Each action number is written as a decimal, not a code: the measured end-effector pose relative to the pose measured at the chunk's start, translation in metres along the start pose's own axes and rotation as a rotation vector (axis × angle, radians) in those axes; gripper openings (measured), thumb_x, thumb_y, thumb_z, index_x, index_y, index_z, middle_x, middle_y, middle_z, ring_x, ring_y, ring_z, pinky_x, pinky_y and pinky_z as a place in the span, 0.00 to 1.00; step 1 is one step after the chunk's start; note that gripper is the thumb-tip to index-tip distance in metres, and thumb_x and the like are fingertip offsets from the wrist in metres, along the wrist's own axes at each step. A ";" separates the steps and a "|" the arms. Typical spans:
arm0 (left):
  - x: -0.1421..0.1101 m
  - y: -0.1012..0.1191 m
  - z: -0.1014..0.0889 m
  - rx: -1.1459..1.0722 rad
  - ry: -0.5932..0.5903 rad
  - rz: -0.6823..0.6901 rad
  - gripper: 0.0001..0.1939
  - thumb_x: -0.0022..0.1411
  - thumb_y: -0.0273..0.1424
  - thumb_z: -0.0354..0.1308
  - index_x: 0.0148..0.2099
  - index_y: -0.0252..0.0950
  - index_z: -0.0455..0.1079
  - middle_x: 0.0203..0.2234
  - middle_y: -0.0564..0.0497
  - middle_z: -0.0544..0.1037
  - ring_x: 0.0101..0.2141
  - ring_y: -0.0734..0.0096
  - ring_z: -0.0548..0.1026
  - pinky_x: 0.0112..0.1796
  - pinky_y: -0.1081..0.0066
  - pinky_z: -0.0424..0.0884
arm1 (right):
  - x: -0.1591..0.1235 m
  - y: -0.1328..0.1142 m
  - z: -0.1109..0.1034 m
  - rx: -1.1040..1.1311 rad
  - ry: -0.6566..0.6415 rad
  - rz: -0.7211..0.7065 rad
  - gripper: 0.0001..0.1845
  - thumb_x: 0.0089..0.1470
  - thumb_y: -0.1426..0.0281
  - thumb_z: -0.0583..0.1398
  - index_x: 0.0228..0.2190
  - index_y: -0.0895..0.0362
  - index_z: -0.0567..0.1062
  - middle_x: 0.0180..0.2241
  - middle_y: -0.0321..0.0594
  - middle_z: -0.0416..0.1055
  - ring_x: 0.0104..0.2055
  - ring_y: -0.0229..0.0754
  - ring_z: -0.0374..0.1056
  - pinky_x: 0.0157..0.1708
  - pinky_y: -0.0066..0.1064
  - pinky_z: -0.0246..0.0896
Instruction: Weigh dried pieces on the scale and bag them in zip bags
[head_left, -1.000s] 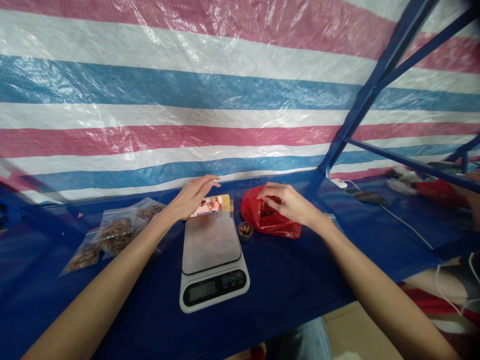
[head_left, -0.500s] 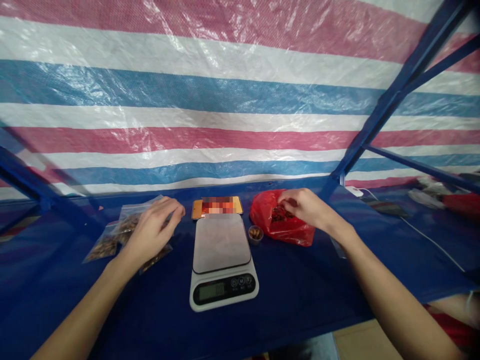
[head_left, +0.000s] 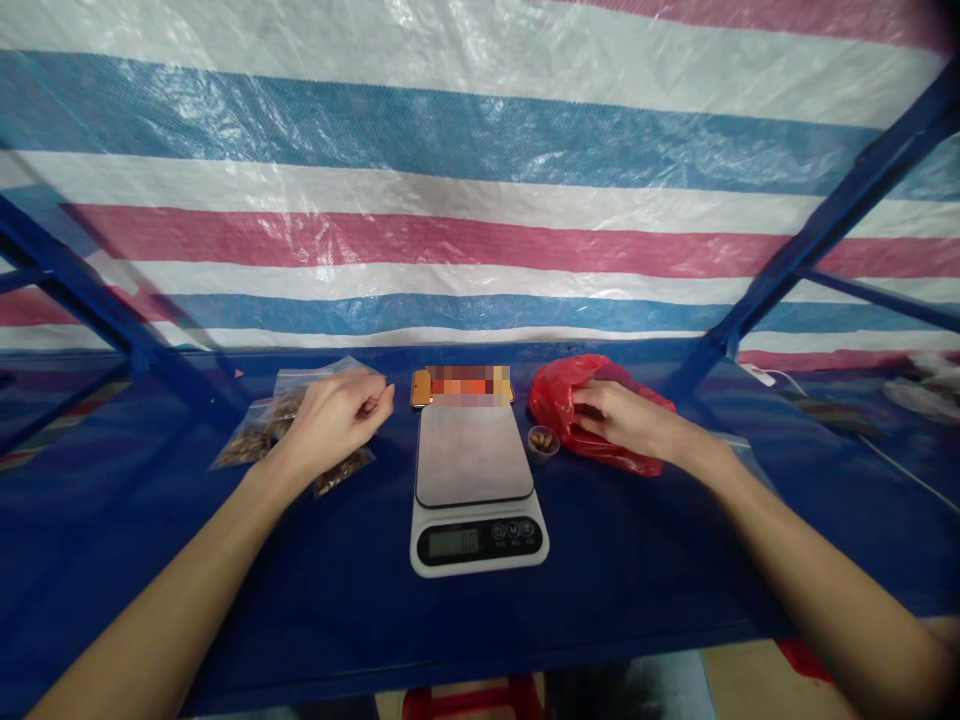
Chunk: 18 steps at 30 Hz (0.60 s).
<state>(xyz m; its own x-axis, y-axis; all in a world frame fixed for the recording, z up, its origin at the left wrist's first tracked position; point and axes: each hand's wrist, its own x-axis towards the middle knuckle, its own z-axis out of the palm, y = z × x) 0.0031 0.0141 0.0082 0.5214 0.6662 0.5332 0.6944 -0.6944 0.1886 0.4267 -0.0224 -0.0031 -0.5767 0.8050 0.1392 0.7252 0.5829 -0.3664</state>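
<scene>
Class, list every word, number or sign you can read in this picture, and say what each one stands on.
"0.0": faint digits on the display of the white scale.
"M": on the scale's middle button.
Power sign: on the scale's left button.
Right button: its sign is too blurred to read.
Small marks under the buttons: too small to read.
Phone screen: pixelated, nothing readable.

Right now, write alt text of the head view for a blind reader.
A person's right hand reaches into the mouth of a red bag; the loosely curled left hand is over clear bags of brown pieces. Between the hands, a white digital scale stands on a blue table, a phone behind it and a small cup beside it.
</scene>
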 end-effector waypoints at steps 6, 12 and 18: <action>0.001 0.007 -0.001 -0.027 0.005 -0.020 0.21 0.74 0.35 0.49 0.25 0.39 0.53 0.20 0.55 0.62 0.23 0.71 0.61 0.30 0.67 0.54 | -0.002 0.002 -0.008 -0.050 0.075 0.048 0.13 0.62 0.75 0.61 0.44 0.53 0.84 0.46 0.45 0.82 0.46 0.49 0.78 0.50 0.40 0.72; 0.004 0.017 -0.004 -0.015 0.010 0.022 0.20 0.74 0.34 0.48 0.26 0.39 0.53 0.21 0.54 0.61 0.25 0.70 0.61 0.31 0.66 0.55 | -0.017 0.023 -0.019 0.056 0.004 0.114 0.10 0.57 0.67 0.66 0.42 0.53 0.83 0.43 0.44 0.83 0.42 0.51 0.80 0.45 0.39 0.75; 0.004 0.018 -0.001 -0.029 0.005 0.018 0.20 0.73 0.34 0.49 0.26 0.39 0.54 0.21 0.54 0.61 0.25 0.69 0.62 0.31 0.65 0.55 | -0.028 0.023 -0.014 0.041 -0.023 0.066 0.21 0.50 0.77 0.64 0.46 0.52 0.82 0.46 0.43 0.82 0.44 0.49 0.79 0.47 0.37 0.75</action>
<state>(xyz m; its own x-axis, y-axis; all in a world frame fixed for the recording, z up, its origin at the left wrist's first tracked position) 0.0176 0.0040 0.0148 0.5312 0.6520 0.5410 0.6702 -0.7140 0.2025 0.4645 -0.0300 -0.0021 -0.5371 0.8384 0.0926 0.7463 0.5235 -0.4112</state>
